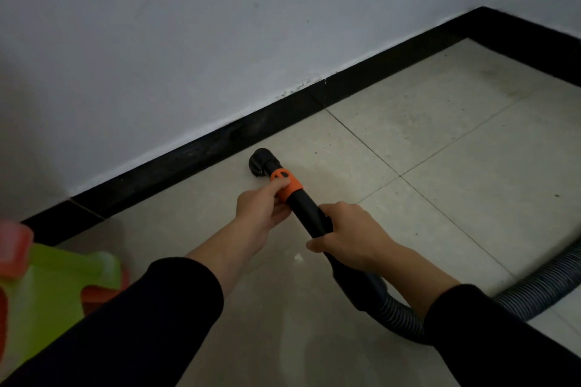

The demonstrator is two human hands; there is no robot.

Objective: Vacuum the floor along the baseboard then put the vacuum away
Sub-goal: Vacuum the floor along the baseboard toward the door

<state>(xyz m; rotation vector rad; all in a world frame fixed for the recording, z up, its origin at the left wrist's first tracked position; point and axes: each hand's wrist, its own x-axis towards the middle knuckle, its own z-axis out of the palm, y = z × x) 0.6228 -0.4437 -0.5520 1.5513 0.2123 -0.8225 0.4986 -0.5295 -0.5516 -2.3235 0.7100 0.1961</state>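
Note:
A black vacuum wand [306,207] with an orange collar [287,185] points toward the black baseboard [195,154]. Its round black nozzle [261,162] sits on the pale tiled floor [440,141], a short way from the baseboard. My left hand [264,207] grips the wand at the orange collar. My right hand [349,234] grips the black handle further back. The ribbed grey hose [550,286] curves from under my right forearm and off to the right edge. The vacuum's body is out of view.
A white wall [188,41] rises above the baseboard, which turns a corner at the far right [518,31]. A green and red plastic stool [53,286] stands at the lower left near the baseboard. Small dark specks dot the tiles to the right.

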